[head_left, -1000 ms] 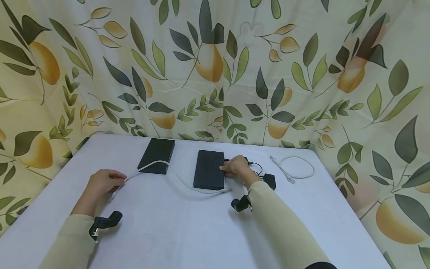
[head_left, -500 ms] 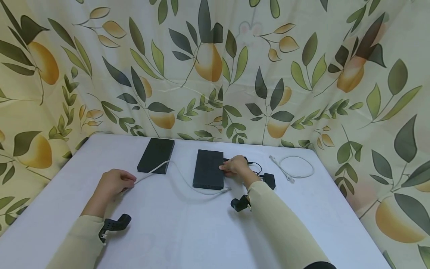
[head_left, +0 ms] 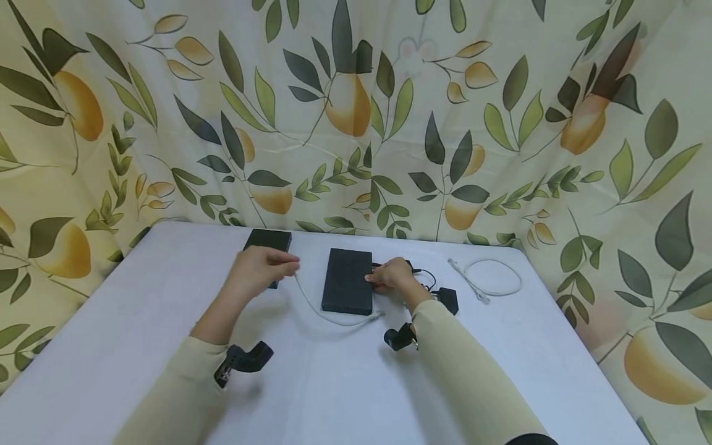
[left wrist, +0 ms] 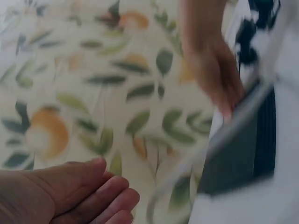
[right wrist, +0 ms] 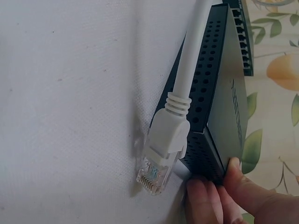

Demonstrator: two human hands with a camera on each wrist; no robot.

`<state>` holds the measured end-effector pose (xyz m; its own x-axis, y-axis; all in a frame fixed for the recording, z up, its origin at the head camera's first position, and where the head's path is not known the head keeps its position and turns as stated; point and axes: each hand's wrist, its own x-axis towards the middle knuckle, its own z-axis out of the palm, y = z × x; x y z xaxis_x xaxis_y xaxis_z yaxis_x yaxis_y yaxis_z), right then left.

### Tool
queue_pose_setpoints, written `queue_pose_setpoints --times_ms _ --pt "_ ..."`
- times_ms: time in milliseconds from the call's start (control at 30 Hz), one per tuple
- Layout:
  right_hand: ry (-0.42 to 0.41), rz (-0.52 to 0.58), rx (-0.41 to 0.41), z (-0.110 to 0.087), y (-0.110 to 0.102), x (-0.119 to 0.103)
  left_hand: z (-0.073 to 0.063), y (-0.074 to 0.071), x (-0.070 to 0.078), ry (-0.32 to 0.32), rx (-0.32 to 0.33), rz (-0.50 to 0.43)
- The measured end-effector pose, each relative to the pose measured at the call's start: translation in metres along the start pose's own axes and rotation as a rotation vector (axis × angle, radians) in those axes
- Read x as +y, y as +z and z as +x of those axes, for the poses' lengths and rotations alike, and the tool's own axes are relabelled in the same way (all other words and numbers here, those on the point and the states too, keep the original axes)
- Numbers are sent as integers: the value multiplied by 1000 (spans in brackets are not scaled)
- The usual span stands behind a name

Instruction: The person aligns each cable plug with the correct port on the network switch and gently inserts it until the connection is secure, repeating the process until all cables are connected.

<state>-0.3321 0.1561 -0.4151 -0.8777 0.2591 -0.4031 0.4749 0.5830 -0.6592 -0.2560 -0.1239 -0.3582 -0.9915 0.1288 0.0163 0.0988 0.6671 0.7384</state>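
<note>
My left hand pinches a white network cable in raised fingertips, in front of the left black network switch, partly covering it. The cable sags from there to its clear plug, which lies beside the near edge of the right black network switch. My right hand grips that switch by its right side, thumb on top and fingers along the side. In the left wrist view the cable blurs across the picture past my left hand. The cable's other end is hidden.
Right of my right hand lie a black power adapter and its thin cord. A second white network cable lies looped at the table's right side. A leaf-and-fruit patterned curtain hangs behind the white table.
My left hand has moved right and away from me, lifting its part of the cable from left of the left switch to in front of it. My right hand keeps its grip in the same spot.
</note>
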Motion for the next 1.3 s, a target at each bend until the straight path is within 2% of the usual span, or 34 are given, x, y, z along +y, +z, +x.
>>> queue_pose_setpoints --times_ms 100,200,267,333,433,600,700,967,1167,1300 --pt "1 -1 -5 -1 -1 1 6 28 29 40 -95 -2" --pt "7 12 -9 -1 0 3 11 62 46 81 -161 73" --pt "13 30 -14 0 1 4 13 82 49 107 -183 124" --pt "10 30 -15 1 1 4 13 99 48 121 -177 161" --pt "4 29 -21 2 2 5 10 116 42 132 -166 189" --pt "9 45 -26 3 2 4 3 131 33 93 -182 145" --pt "8 37 -23 4 1 4 1 138 28 95 -186 104" --pt "30 44 -12 8 3 4 -5 159 20 134 -94 107" --pt "30 37 2 10 3 3 -7 165 20 183 -60 123" --pt "17 27 -4 8 1 2 -6 165 21 169 -77 100"
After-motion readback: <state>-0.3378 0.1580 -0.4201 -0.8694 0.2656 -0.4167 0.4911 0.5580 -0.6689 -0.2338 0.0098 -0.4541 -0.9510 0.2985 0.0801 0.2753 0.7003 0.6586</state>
